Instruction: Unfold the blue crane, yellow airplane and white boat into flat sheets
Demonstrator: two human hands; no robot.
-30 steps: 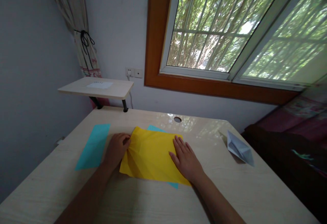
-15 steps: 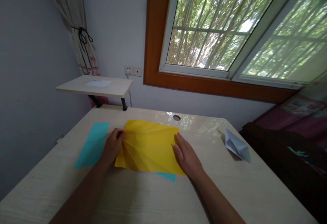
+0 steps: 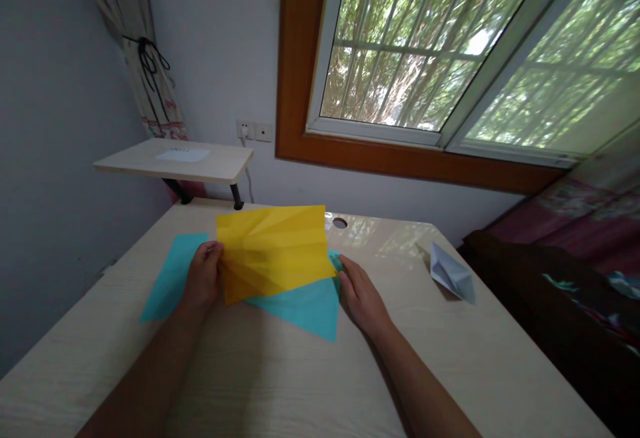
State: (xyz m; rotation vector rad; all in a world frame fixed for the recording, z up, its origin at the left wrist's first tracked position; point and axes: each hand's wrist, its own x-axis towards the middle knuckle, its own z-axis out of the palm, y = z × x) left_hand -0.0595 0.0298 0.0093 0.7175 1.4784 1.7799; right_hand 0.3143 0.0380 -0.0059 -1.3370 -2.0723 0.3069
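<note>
Pinching left hand (image 3: 203, 278): gripped yellow sheet (image 3: 275, 248), 9 o'clock
Right hand (image 3: 367, 301): fingers apparently grasped 4 o'clock corner
Yellow sheet: uneven tension risked creases

Desk (image 3: 300, 385): pale wood-grain.
Left: blue sheet (image 3: 167, 285).
Middle: second blue sheet (image 3: 305, 308).
Right: folded paper (image 3: 451, 275).

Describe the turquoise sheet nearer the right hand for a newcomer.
On the desk under the window, find the yellow sheet in the left hand. Yours is the turquoise sheet partly covered by it; the other turquoise sheet, beside the left hand, has no yellow across it.
</note>
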